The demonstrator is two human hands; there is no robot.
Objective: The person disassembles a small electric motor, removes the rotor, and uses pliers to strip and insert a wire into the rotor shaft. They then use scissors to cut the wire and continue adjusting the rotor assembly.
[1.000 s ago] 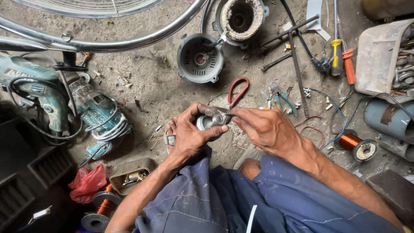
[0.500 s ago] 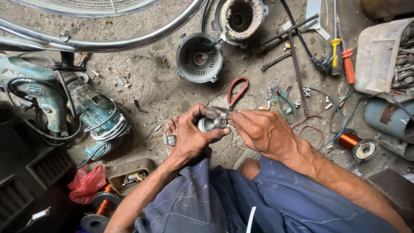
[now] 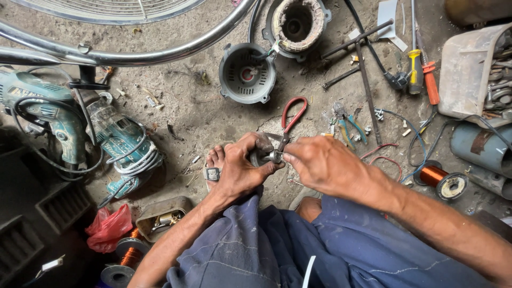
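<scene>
Small round metal part (image 3: 270, 157): held low over the concrete floor (image 3: 197, 112), just below the grey motor housing (image 3: 247, 73), which serves as landmark for all entries.

Left hand (image 3: 241, 170): clenched around the metal part, fingers curled over it; a foot shows just beside this hand.

Right hand (image 3: 320, 165): fingertips pinched on the front of the same part, touching it.

Red-handled pliers (image 3: 292, 118): on the floor below and right of the housing, jaws reaching toward the hands.

Wound stator (image 3: 296, 21): above and right of the housing, just beside it.

Two teal power drills (image 3: 80, 128): well left of the housing, cords coiled round them.

Yellow and orange screwdrivers (image 3: 421, 74): well right of the housing.

Copper wire spool (image 3: 442, 181): far lower right of the housing.

Red plastic bag (image 3: 109, 228): far lower left of the housing.
</scene>
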